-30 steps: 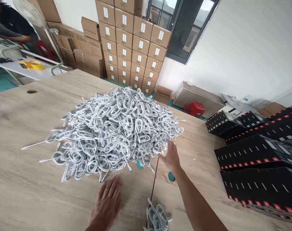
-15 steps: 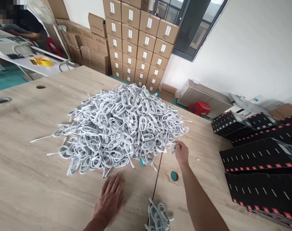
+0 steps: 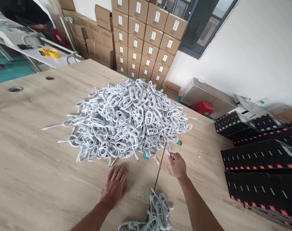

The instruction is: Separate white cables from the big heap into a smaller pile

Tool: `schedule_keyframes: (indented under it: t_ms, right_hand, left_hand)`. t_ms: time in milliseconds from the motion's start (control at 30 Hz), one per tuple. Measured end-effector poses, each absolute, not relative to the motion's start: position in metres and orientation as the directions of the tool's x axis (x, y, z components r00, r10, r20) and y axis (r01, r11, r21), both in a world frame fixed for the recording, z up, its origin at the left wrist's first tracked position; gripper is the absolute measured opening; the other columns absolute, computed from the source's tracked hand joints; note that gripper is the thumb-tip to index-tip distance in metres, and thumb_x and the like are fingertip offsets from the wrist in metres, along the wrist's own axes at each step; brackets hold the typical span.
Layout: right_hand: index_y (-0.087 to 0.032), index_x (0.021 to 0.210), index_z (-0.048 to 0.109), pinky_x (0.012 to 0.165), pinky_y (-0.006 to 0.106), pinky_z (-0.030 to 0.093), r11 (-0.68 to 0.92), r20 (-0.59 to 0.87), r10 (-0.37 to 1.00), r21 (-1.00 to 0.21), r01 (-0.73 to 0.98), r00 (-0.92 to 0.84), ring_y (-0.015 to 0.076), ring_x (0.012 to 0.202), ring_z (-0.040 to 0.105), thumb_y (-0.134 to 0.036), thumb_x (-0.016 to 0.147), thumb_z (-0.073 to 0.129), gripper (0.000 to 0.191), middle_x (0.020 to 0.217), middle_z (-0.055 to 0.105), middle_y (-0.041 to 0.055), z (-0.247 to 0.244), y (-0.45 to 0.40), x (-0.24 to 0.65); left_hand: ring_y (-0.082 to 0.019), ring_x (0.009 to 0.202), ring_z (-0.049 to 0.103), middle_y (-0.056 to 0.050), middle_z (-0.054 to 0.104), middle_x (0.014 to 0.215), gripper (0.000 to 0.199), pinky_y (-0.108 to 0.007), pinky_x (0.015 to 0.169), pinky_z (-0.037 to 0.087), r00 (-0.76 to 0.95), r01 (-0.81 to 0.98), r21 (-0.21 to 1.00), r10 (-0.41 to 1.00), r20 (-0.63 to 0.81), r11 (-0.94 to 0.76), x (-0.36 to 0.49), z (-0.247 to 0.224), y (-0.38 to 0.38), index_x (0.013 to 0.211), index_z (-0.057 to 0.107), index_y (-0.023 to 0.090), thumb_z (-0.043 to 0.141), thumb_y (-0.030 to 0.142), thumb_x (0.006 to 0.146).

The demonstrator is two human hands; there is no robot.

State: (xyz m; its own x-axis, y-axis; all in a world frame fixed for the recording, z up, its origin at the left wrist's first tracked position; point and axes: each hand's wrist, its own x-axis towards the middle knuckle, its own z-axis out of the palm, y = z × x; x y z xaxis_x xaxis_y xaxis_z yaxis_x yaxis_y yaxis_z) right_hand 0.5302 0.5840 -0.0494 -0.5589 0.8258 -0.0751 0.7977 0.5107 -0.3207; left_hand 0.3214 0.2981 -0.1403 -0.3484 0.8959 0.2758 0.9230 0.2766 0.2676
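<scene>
A large heap of coiled white-grey cables (image 3: 126, 118) is piled on the wooden table (image 3: 35, 166). My left hand (image 3: 114, 184) lies flat on the tabletop just in front of the heap, fingers stretched out and holding nothing. Near the heap's right front edge, my right hand (image 3: 177, 165) is closed on a cable (image 3: 169, 153); only a small part of it shows past the fingers. A smaller group of coiled cables (image 3: 158, 208) rests at the bottom of the view, between my forearms and partly cut off by the frame.
Black boxes with red marks (image 3: 259, 157) stand along the right side. Stacked brown cartons (image 3: 146, 41) rise behind the table. A red stool (image 3: 203, 107) sits beyond the far edge. At the upper left, a person sits by a white bench (image 3: 59, 61) holding yellow tape (image 3: 49, 53).
My right hand has drawn back from the heap's edge toward me with the cable. My left hand stays flat on the table. The view has shifted slightly, showing more cables at the bottom.
</scene>
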Motion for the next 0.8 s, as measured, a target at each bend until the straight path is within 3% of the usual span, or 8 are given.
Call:
schedule_keyframes:
  t_ms: [133, 200, 333, 467, 567, 667, 800]
  right_hand:
    - [-0.021, 0.103, 0.074, 0.083, 0.031, 0.051, 0.557, -0.125, 0.740, -0.434, 0.708, -0.660, 0.0208, 0.091, 0.066, -0.038, 0.098, 0.046, 0.033, 0.104, 0.066, 0.0098, -0.035, 0.511, 0.593]
    - [-0.022, 0.098, 0.074, 0.088, 0.033, 0.052, 0.604, -0.214, 0.625, -0.477, 0.639, -0.750, 0.0221, 0.099, 0.067, -0.035, 0.094, 0.053, 0.025, 0.113, 0.067, 0.0108, -0.023, 0.472, 0.613]
    - [-0.025, 0.104, 0.074, 0.094, 0.034, 0.051, 0.672, -0.362, 0.407, -0.503, 0.543, -0.839, 0.0245, 0.112, 0.067, -0.036, 0.091, 0.063, 0.020, 0.126, 0.070, 0.0079, 0.003, 0.425, 0.626]
    - [-0.027, 0.119, 0.068, 0.089, 0.032, 0.050, 0.672, -0.364, 0.547, -0.346, 0.655, -0.754, 0.0231, 0.101, 0.070, -0.038, 0.098, 0.054, 0.028, 0.118, 0.072, 0.0076, 0.011, 0.424, 0.612]
    - [-0.027, 0.139, 0.058, 0.100, 0.040, 0.046, 0.628, -0.334, 0.631, -0.309, 0.714, -0.700, 0.0294, 0.126, 0.058, -0.045, 0.093, 0.063, 0.050, 0.141, 0.061, 0.0132, -0.007, 0.433, 0.592]
    - [-0.029, 0.141, 0.059, 0.112, 0.049, 0.039, 0.594, -0.394, 0.573, -0.404, 0.696, -0.718, 0.0318, 0.145, 0.041, -0.048, 0.092, 0.064, 0.053, 0.157, 0.048, 0.0121, -0.030, 0.434, 0.578]
    - [-0.030, 0.119, 0.074, 0.116, 0.047, 0.037, 0.576, -0.336, 0.453, -0.597, 0.559, -0.826, 0.0283, 0.140, 0.048, -0.043, 0.091, 0.062, 0.033, 0.145, 0.061, 0.0066, -0.047, 0.422, 0.598]
  left_hand:
    - [-0.035, 0.144, 0.044, -0.019, 0.052, 0.154, 0.058, -0.055, 0.125, 0.017, -0.343, 0.903, 0.330, 0.924, 0.170, 0.275, 0.323, -0.134, 0.306, 0.138, 0.062, 0.015, 0.059, 0.036, 0.085]
    - [-0.037, 0.146, 0.040, -0.021, 0.047, 0.157, 0.061, -0.058, 0.124, 0.017, -0.327, 0.898, 0.357, 0.933, 0.151, 0.257, 0.320, -0.132, 0.313, 0.142, 0.058, 0.013, 0.059, 0.036, 0.085]
    - [-0.032, 0.148, 0.039, -0.019, 0.047, 0.158, 0.062, -0.052, 0.123, 0.025, -0.251, 0.908, 0.381, 0.953, 0.170, 0.171, 0.309, -0.125, 0.295, 0.147, 0.053, 0.016, 0.055, 0.040, 0.090]
    - [-0.029, 0.153, 0.032, -0.018, 0.031, 0.167, 0.083, -0.041, 0.117, 0.038, -0.148, 0.928, 0.368, 0.966, 0.209, 0.062, 0.316, -0.118, 0.196, 0.160, 0.032, 0.018, 0.056, 0.056, 0.090]
    - [-0.037, 0.154, 0.027, -0.015, 0.030, 0.168, 0.109, -0.050, 0.122, 0.031, -0.074, 0.956, 0.293, 0.977, 0.200, 0.012, 0.349, -0.117, 0.118, 0.161, 0.030, 0.027, 0.064, 0.080, 0.072]
    - [-0.044, 0.155, 0.022, -0.016, 0.030, 0.168, 0.126, -0.059, 0.124, 0.020, -0.068, 0.975, 0.221, 0.977, 0.204, 0.021, 0.394, -0.119, 0.092, 0.160, 0.034, 0.028, 0.062, 0.094, 0.056]
    - [-0.042, 0.154, 0.024, -0.017, 0.038, 0.164, 0.123, -0.058, 0.125, 0.019, -0.133, 0.967, 0.246, 0.960, 0.246, 0.070, 0.440, -0.124, 0.121, 0.161, 0.029, 0.023, 0.064, 0.087, 0.063]
